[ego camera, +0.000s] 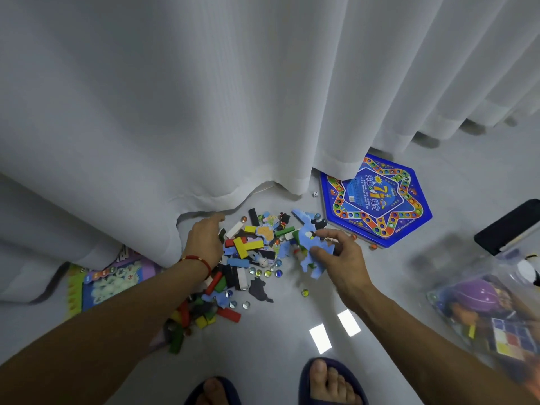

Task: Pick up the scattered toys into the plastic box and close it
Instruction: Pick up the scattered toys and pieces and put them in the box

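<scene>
A pile of scattered toys (248, 252) lies on the pale floor: coloured wooden blocks, glass marbles, blue puzzle pieces, small figures. My left hand (204, 239), a red string at its wrist, reaches into the pile's left side by the curtain hem; its fingertips are hidden among the blocks. My right hand (340, 252) pinches a cluster of blue puzzle pieces (314, 260) at the pile's right side. The clear plastic box (485, 305) stands at the right edge, blurred, with toys inside.
A blue hexagonal board game tin (377, 200) lies behind the pile, partly under the white curtain (204, 112). A colourful game board (108, 279) pokes from under the curtain at left. A dark lid-like object (508, 229) sits at far right. My slippered feet (330, 381) stand below.
</scene>
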`<act>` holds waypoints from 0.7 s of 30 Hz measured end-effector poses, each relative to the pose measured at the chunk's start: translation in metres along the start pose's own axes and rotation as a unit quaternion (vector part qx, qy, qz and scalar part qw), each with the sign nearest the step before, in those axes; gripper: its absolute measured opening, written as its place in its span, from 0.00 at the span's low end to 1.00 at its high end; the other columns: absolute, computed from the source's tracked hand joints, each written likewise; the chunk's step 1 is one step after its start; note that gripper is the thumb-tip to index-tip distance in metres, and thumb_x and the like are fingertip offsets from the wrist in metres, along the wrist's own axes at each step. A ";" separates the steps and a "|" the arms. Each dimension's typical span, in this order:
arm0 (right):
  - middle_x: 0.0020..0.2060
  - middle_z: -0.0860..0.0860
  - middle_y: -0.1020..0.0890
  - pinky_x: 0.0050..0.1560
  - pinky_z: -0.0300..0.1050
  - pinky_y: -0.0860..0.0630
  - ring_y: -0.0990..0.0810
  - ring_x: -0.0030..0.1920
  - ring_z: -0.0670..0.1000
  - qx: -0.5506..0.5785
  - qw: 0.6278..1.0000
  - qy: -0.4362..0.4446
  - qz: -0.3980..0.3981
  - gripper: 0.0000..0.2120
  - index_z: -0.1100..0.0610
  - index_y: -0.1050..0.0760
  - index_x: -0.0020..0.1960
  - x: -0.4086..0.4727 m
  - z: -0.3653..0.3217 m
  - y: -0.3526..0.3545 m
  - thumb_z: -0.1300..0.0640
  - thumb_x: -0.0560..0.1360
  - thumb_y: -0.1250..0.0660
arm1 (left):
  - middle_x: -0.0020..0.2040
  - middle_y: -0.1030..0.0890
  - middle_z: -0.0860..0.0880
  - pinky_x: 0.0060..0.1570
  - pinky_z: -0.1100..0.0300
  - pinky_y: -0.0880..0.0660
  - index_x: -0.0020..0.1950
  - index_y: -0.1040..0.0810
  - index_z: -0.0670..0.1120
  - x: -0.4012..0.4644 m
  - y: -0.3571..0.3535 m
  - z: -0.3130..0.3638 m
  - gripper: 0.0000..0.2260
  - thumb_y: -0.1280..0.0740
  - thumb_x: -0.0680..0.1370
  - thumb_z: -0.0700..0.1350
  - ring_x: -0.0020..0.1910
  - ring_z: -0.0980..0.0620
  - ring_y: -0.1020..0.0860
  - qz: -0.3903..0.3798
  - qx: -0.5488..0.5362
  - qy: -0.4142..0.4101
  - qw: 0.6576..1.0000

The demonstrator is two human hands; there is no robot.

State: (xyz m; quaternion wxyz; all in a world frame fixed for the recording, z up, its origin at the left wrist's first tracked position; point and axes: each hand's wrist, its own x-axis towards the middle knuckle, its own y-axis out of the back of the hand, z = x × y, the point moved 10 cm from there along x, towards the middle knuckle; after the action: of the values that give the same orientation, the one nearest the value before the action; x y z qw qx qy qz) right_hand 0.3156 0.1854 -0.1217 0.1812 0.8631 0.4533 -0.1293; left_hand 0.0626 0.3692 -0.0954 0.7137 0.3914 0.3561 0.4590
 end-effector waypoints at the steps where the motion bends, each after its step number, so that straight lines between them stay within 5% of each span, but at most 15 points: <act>1: 0.52 0.54 0.16 0.48 0.50 0.16 0.15 0.48 0.57 0.036 0.999 -0.019 -0.005 0.14 0.46 0.22 0.56 -0.006 -0.001 0.001 0.61 0.76 0.27 | 0.55 0.19 0.41 0.55 0.55 0.23 0.65 0.25 0.43 -0.005 0.010 0.006 0.22 0.32 0.73 0.30 0.52 0.45 0.21 0.015 -0.029 0.011 0.999; 4: 0.50 0.56 0.14 0.47 0.49 0.16 0.13 0.46 0.55 0.103 0.994 -0.040 -0.014 0.14 0.52 0.23 0.61 -0.032 -0.019 0.018 0.61 0.77 0.29 | 0.49 0.17 0.50 0.46 0.65 0.22 0.58 0.19 0.47 -0.024 0.031 0.058 0.15 0.29 0.73 0.34 0.47 0.54 0.19 -0.001 -0.152 0.012 0.988; 6: 0.50 0.57 0.15 0.43 0.47 0.16 0.13 0.43 0.53 0.113 0.993 -0.024 0.005 0.12 0.53 0.22 0.59 -0.055 -0.040 0.045 0.60 0.77 0.29 | 0.47 0.16 0.52 0.48 0.62 0.20 0.52 0.18 0.50 -0.040 0.036 0.113 0.13 0.26 0.71 0.37 0.47 0.56 0.18 -0.067 -0.238 -0.012 0.969; 12: 0.35 0.55 0.18 0.26 0.40 0.25 0.21 0.27 0.49 0.129 0.964 0.062 0.222 0.07 0.59 0.21 0.56 -0.151 -0.103 0.211 0.60 0.78 0.31 | 0.42 0.16 0.50 0.41 0.64 0.22 0.48 0.17 0.50 -0.124 0.051 0.313 0.11 0.25 0.69 0.39 0.40 0.54 0.19 -0.178 -0.297 -0.147 0.927; 16: 0.39 0.64 0.19 0.25 0.39 0.27 0.22 0.26 0.54 0.171 0.931 -0.008 0.322 0.09 0.67 0.21 0.52 -0.200 -0.084 0.326 0.60 0.79 0.33 | 0.42 0.15 0.48 0.49 0.54 0.19 0.41 0.19 0.48 -0.174 0.046 0.427 0.14 0.25 0.58 0.50 0.44 0.49 0.16 -0.210 -0.332 -0.175 0.903; 18: 0.43 0.64 0.19 0.30 0.43 0.22 0.20 0.25 0.52 0.182 0.923 -0.055 0.335 0.10 0.69 0.26 0.49 -0.217 -0.078 0.360 0.61 0.81 0.36 | 0.44 0.18 0.46 0.48 0.50 0.18 0.38 0.24 0.48 -0.195 0.040 0.469 0.11 0.27 0.61 0.48 0.45 0.45 0.16 -0.251 -0.332 -0.180 0.891; 21: 0.58 0.62 0.23 0.38 0.46 0.22 0.19 0.33 0.53 0.161 0.915 -0.098 0.356 0.16 0.66 0.32 0.66 -0.235 -0.080 0.395 0.60 0.81 0.37 | 0.47 0.23 0.42 0.45 0.52 0.19 0.50 0.24 0.42 -0.227 0.041 0.492 0.07 0.32 0.73 0.40 0.43 0.44 0.22 -0.311 -0.262 -0.197 0.892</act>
State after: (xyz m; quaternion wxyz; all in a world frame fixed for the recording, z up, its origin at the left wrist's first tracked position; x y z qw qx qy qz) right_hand 0.5171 -0.1596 0.1191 0.1173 0.9679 0.0694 -0.2111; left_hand 0.4005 0.0541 0.1913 0.9519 0.1423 0.1787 0.2040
